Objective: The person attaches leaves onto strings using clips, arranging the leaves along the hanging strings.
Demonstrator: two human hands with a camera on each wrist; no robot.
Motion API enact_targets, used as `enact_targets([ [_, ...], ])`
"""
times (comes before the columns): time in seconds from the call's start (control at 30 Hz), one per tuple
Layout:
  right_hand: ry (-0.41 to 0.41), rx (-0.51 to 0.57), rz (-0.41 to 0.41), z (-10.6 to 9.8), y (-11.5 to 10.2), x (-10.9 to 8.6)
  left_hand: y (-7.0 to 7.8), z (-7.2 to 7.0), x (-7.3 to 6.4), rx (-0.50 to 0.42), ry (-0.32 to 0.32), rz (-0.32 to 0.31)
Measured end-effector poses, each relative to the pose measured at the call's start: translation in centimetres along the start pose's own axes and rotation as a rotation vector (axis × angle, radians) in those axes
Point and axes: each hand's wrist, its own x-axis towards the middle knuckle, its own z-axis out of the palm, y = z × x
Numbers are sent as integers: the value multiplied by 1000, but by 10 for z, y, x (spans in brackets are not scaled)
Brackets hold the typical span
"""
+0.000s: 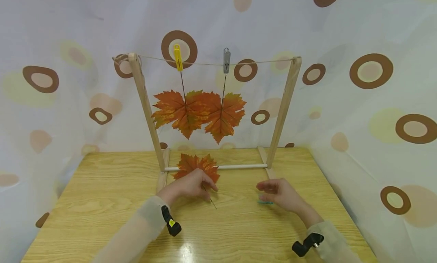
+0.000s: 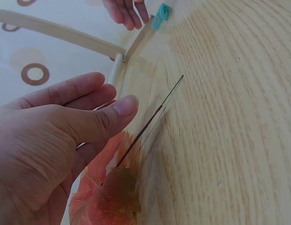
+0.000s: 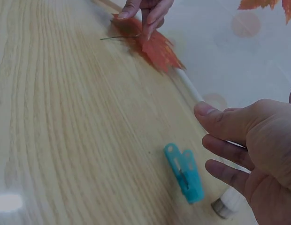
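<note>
An orange maple-like leaf (image 1: 191, 162) with a thin dark stem (image 2: 144, 127) lies at the frame's white bottom rod (image 1: 242, 166). Over its lower part hovers my left hand (image 1: 192, 184), fingers loosely extended beside the stem and gripping nothing. A teal clothespin (image 3: 185, 174) lies on the wooden table close to my right hand (image 1: 283, 196), whose thumb and fingers are parted with nothing between them. Two similar leaves hang overlapping from a string (image 1: 263, 61): the left leaf (image 1: 170, 109) by a yellow clothespin (image 1: 178, 58), the right leaf (image 1: 228, 113) by a grey clothespin (image 1: 227, 61).
Two wooden posts, the left post (image 1: 146, 107) and the right post (image 1: 285, 107), hold up the string and stand on flat feet. Behind the table (image 1: 232, 232) and along its right side hangs a white sheet (image 1: 327, 24) with brown and yellow rounded patterns.
</note>
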Motion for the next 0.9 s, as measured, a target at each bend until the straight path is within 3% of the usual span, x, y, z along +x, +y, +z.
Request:
enact_targets([
  [0.2, -27, 1, 60, 2, 11, -6, 0, 5, 0, 9, -1, -36],
  [0.47, -5, -107, 34, 6, 20, -9, -3, 11, 0, 1, 4, -66],
  [0.77, 28, -132, 30, 10, 26, -9, -5, 13, 0, 33, 3, -56],
  [0.9, 37, -115, 21, 11, 27, -8, -8, 15, 2, 31, -4, -19],
])
